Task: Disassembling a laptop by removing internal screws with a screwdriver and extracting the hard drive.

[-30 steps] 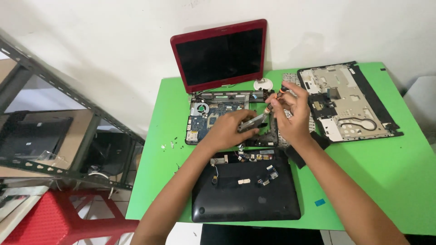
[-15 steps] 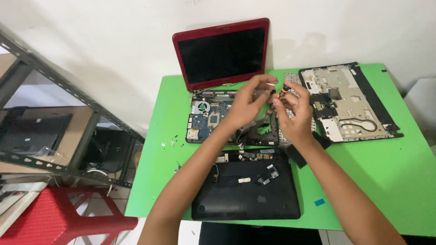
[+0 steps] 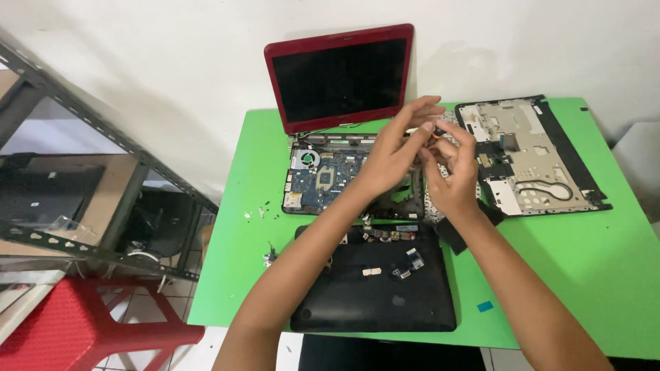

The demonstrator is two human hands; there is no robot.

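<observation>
Both hands, raised since a second ago, meet above the opened laptop base (image 3: 330, 175): left hand (image 3: 392, 154) and right hand (image 3: 450, 172) fingers pinch a small dark part (image 3: 436, 132).

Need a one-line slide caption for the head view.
Both hands, left hand and right hand, pinch a small part above an opened red laptop on a green table.

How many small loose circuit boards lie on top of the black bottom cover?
3, as far as shows: a blue one near the right side of the black bottom cover, another just below it, and a pale one at the centre. Others may be hidden under the arms.
</observation>
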